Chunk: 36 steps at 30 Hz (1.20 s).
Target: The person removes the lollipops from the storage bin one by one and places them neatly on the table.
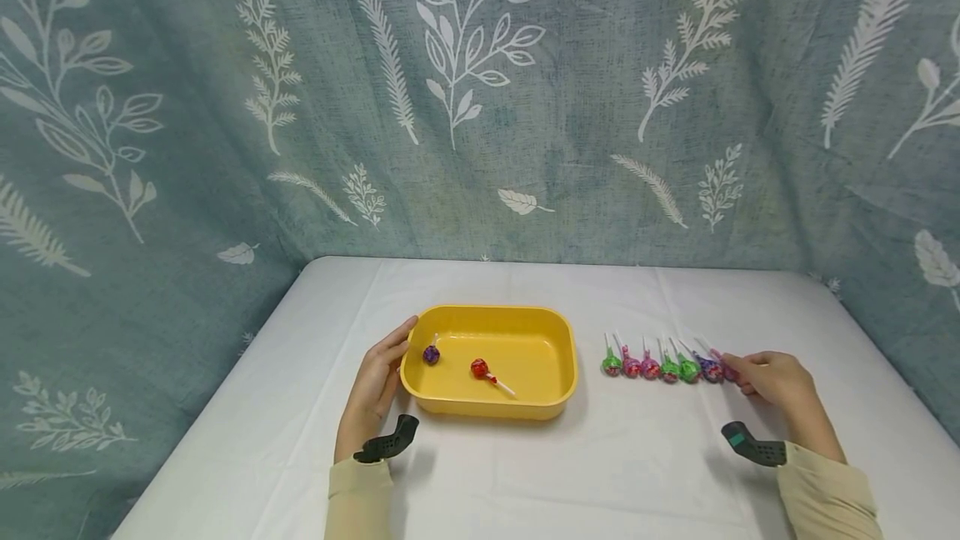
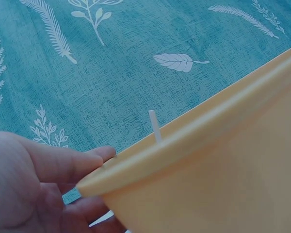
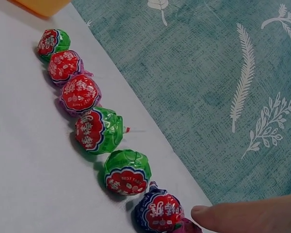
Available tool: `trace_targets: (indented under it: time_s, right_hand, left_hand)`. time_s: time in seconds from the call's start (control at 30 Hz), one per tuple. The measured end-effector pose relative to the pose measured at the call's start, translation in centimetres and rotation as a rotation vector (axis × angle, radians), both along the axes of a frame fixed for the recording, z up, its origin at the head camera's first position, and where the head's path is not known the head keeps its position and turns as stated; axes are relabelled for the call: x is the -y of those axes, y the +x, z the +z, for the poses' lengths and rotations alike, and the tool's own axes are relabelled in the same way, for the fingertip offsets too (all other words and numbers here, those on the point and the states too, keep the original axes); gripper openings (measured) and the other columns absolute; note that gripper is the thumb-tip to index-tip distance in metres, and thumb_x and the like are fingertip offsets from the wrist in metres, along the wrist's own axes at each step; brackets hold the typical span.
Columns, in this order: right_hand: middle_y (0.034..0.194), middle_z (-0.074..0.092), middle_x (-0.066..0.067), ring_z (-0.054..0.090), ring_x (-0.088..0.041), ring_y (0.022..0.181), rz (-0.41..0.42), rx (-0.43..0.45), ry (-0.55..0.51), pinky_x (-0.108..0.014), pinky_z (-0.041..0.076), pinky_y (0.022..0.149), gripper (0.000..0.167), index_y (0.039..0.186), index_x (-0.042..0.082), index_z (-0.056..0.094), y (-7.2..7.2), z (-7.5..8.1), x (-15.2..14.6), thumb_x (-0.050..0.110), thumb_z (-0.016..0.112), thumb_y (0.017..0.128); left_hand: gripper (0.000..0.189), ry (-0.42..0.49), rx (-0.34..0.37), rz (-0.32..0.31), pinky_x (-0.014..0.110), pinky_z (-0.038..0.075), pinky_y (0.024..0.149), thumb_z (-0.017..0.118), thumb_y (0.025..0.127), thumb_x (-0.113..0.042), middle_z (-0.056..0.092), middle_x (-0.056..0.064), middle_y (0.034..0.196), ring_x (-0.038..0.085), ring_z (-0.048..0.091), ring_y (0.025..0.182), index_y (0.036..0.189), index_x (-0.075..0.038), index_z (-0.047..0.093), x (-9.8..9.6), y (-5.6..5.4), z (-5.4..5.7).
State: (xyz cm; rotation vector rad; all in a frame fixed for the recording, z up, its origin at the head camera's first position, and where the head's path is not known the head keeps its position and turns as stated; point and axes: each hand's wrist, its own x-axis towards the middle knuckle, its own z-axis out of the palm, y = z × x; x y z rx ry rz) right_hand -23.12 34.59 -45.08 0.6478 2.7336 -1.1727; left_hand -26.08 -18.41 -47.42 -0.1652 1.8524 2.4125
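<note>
A yellow tray [image 1: 491,408] stands left of centre on the table. My left hand [image 1: 375,382] rests along its left end, fingers fairly straight against the wall; in the left wrist view the left hand [image 2: 53,179] touches the rim. Inside lie a purple lollipop [image 1: 431,354] and a red lollipop [image 1: 479,368]. At the right end of a row of lollipops, my right hand [image 1: 776,377] pinches a pink-wrapped lollipop [image 1: 728,372], partly hidden by the fingers. Beside it is a dark purple lollipop [image 3: 160,209]; a green lollipop [image 3: 127,172] follows.
The row continues left through green and pink lollipops to a green one [image 1: 612,365] near the tray, sticks pointing away from me. A white cloth [image 1: 480,482] covers the table. A patterned teal curtain [image 1: 570,107] hangs behind and at the sides.
</note>
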Motion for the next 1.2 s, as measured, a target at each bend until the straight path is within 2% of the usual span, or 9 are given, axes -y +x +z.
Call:
trace_targets:
  time_s: [0.27,0.47,0.57,0.73,0.83,0.9,0.97,1.1,1.2]
  right_hand:
    - [0.066,0.061,-0.003,0.058,-0.014,0.060,0.003,0.015,-0.020,-0.028,0.049,0.054,0.061,0.116,-0.021,0.048,0.2,0.6,0.0,0.035,0.056,0.094]
    - [0.073,0.063,-0.009,0.059,-0.019,0.066,0.005,0.012,-0.020,-0.030,0.047,0.056,0.063,0.118,-0.018,0.048,0.1,0.9,-0.5,0.040,0.056,0.095]
    - [0.079,0.064,-0.011,0.060,-0.018,0.068,0.004,-0.020,-0.028,-0.025,0.049,0.053,0.072,0.123,-0.014,0.049,-1.0,-0.9,-1.8,0.050,0.057,0.092]
    - [0.094,0.064,-0.014,0.062,-0.019,0.076,0.045,-0.120,-0.027,-0.025,0.054,0.058,0.087,0.130,-0.007,0.049,-3.6,-5.4,-3.5,0.067,0.053,0.085]
    - [0.099,0.063,-0.016,0.063,-0.021,0.079,0.108,-0.173,-0.047,-0.028,0.056,0.062,0.089,0.130,-0.004,0.051,-4.7,-6.5,-2.7,0.071,0.053,0.083]
    - [0.100,0.064,-0.015,0.063,-0.021,0.079,0.154,-0.182,-0.075,-0.027,0.055,0.059,0.087,0.129,-0.003,0.052,-4.8,-5.7,-1.2,0.070,0.054,0.083]
    - [0.099,0.065,-0.012,0.063,-0.018,0.078,0.203,-0.183,-0.097,-0.028,0.055,0.057,0.081,0.127,-0.001,0.053,-4.3,-3.9,1.2,0.067,0.056,0.084]
    - [0.100,0.066,-0.016,0.064,-0.023,0.082,0.305,-0.178,-0.165,-0.035,0.057,0.065,0.062,0.123,-0.005,0.055,-2.1,1.8,7.8,0.049,0.060,0.092]
    - [0.101,0.065,-0.020,0.063,-0.026,0.085,0.389,-0.191,-0.234,-0.038,0.057,0.074,0.048,0.120,-0.007,0.057,-1.2,4.9,12.2,0.035,0.058,0.097]
  left_hand:
    - [0.039,-0.011,-0.016,-0.004,0.020,0.039,0.101,0.045,0.100,-0.011,0.046,-0.005,0.144,0.013,0.040,0.131,0.137,-0.019,0.057,0.0,0.1,0.0]
    - [0.039,-0.019,-0.020,-0.010,0.024,0.037,0.104,0.046,0.100,-0.012,0.045,-0.006,0.144,0.013,0.040,0.132,0.138,-0.020,0.056,0.1,0.2,-0.1]
    - [0.039,-0.019,-0.023,-0.012,0.026,0.035,0.107,0.046,0.100,-0.012,0.045,-0.006,0.145,0.013,0.038,0.134,0.138,-0.019,0.056,0.1,0.3,-0.1]
    - [0.039,-0.013,-0.029,-0.014,0.026,0.034,0.108,0.046,0.101,-0.011,0.045,-0.006,0.145,0.013,0.038,0.134,0.138,-0.019,0.056,0.1,0.3,-0.1]
    - [0.040,-0.020,-0.029,-0.017,0.027,0.034,0.108,0.045,0.101,-0.012,0.044,-0.005,0.145,0.013,0.038,0.134,0.138,-0.019,0.055,0.1,0.4,-0.1]
    - [0.039,-0.024,-0.023,-0.014,0.026,0.034,0.107,0.046,0.101,-0.012,0.045,-0.006,0.145,0.013,0.038,0.133,0.138,-0.020,0.056,0.1,0.4,-0.1]
    - [0.039,-0.028,-0.023,-0.011,0.026,0.035,0.107,0.046,0.101,-0.012,0.045,-0.006,0.145,0.013,0.039,0.133,0.138,-0.020,0.056,0.1,0.4,0.0]
    - [0.039,-0.021,-0.026,-0.008,0.024,0.038,0.104,0.045,0.101,-0.012,0.045,-0.005,0.144,0.013,0.040,0.132,0.138,-0.019,0.056,0.0,0.3,0.0]
    - [0.039,-0.017,-0.024,-0.008,0.023,0.038,0.103,0.045,0.101,-0.011,0.046,-0.006,0.144,0.013,0.040,0.132,0.138,-0.019,0.056,0.0,0.3,0.0]
